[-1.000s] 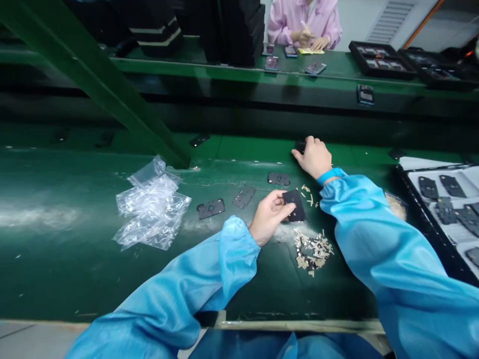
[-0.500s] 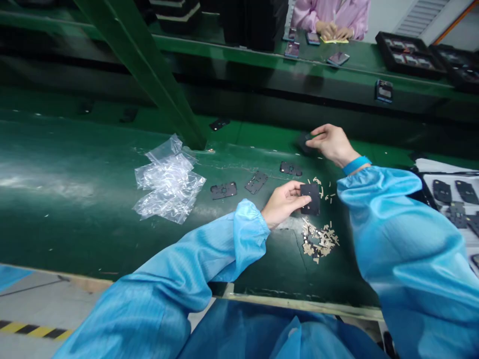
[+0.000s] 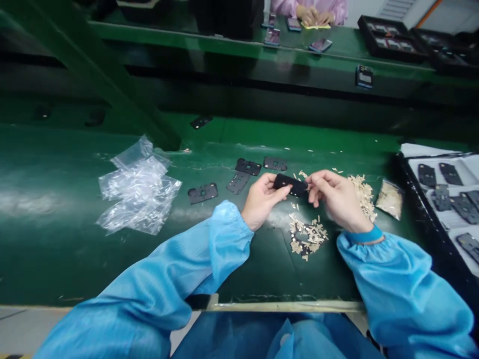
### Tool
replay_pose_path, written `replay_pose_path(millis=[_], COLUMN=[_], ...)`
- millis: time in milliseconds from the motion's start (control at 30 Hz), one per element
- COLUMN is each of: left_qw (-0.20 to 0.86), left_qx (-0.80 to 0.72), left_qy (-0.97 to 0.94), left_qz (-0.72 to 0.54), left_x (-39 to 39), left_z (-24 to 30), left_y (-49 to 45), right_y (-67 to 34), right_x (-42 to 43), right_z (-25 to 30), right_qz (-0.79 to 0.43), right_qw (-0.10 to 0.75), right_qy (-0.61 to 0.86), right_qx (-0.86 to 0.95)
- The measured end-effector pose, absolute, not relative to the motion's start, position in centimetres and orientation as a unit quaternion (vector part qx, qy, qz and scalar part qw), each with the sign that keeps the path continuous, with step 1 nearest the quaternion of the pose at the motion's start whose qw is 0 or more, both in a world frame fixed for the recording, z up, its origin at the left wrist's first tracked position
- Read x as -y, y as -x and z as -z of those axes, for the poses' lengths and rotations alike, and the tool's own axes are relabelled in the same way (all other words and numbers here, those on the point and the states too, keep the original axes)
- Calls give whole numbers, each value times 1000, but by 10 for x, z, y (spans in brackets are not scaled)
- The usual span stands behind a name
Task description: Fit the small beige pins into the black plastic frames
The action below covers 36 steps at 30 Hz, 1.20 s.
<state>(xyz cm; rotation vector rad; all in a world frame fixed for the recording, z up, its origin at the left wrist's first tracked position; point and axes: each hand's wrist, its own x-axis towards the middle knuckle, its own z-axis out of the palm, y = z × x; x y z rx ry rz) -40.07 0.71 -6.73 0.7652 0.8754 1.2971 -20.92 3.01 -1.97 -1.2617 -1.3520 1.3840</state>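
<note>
Seen from the head camera, the left hand [image 3: 262, 199] and right hand [image 3: 339, 197] meet above a green conveyor belt [image 3: 56, 254], both gripping a narrow matte-black plate [image 3: 291, 185]. The plate is held tilted in the air, clear of the belt: the left fingers are closed around one end, while the right thumb and forefinger pinch the other end, with the remaining right fingers curled below. Any marking on it is too small to read. Just beyond the hands lie four flat, cut-out black plates [image 3: 202, 193], and just below them is a scattered heap of beige paper-like scraps [image 3: 307, 237]. A second beige heap [image 3: 362, 197] lies beside the right hand, next to a small clear bag of beige pieces [image 3: 389, 199]. Crumpled clear plastic bags [image 3: 140, 192] lie well to the left. At right, a black-rimmed tray [image 3: 419, 209] holds more black plates. Both arms wear glossy blue smock sleeves [image 3: 385, 284], and a blue wrist strap [image 3: 364, 234] circles the right wrist. Across the far bench, a co-worker in a pink smock [image 3: 309, 6] works with both hands among phone-sized pieces [image 3: 272, 36].
</note>
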Motion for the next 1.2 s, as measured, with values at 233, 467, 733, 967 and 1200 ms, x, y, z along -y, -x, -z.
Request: replay_pose_path(millis=[233,467,733,967,1200], left_qw=[565,410,213,215,209], left_qx=[-454,-452,-408,-408,-394], left_qy=[-418,-602,-742,-756,-768], left_qz=[-547,-515,-488,-464,-460], left_x=[-2,4,1,2,4], left_z=[68,59,53,55,56], left_y=[405,409,417,416,415], right_y=[214,212,206,205,205], right_x=[-6,2,-1,-4,-4], right_z=[46,43,31,26,27], right_qz=[-529,-320,-445,-530,-546], right_qw=[418,410,392,365,361], right_qy=[468,448,474,501,505], right_qx=[572,727,651,579,563])
